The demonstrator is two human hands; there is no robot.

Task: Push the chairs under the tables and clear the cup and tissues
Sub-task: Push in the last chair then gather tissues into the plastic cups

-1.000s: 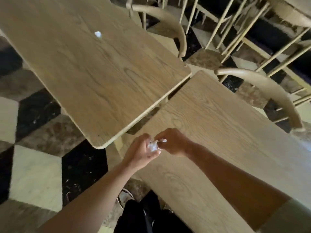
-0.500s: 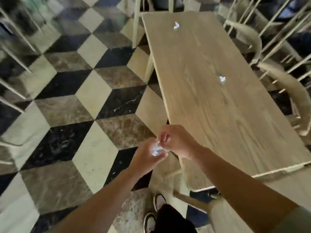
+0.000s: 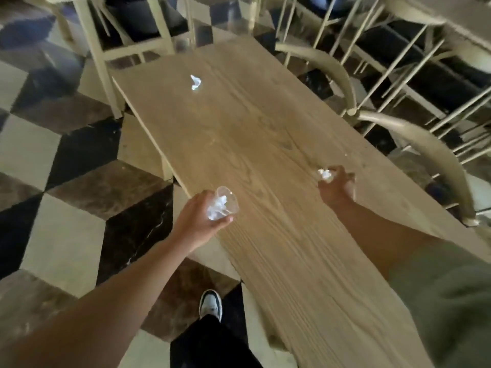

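My left hand [image 3: 198,220] grips a clear plastic cup [image 3: 225,201] with crumpled white tissue inside, held at the near left edge of the long wooden table [image 3: 252,134]. Over the table's right side, my right hand [image 3: 337,185] closes its fingers on a crumpled white tissue [image 3: 324,174]. A second white tissue [image 3: 196,82] lies loose on the far end of the table. Two pale curved-back chairs [image 3: 414,139] stand along the table's right edge, their backs against it.
Another pale chair [image 3: 106,49] stands at the table's far left corner. More spindle-back chairs [image 3: 398,35] crowd the far right. The floor [image 3: 66,168] is a black, cream and brown cube pattern. My shoe [image 3: 211,305] is beside the table's near left edge.
My hands were together at the cup; now they are apart. The right hand has reached across the table onto the nearer tissue. The view has moved closer along the table.
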